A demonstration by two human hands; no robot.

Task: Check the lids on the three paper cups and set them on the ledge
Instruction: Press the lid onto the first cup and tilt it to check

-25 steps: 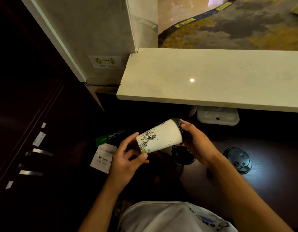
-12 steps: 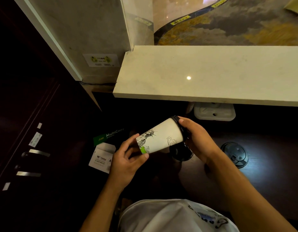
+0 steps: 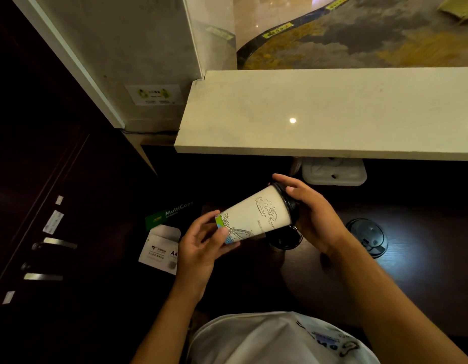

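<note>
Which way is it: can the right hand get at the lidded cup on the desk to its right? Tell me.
Probably not yet: the right hand is busy on the tilted cup's lid. Otherwise the lidded cup stands unobstructed.

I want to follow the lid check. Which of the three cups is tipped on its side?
The white printed cup held between both hands; the two dark-lidded cups stand upright on the dark counter.

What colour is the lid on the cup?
Black, on the white paper cup; the lid shows in the head view.
</note>
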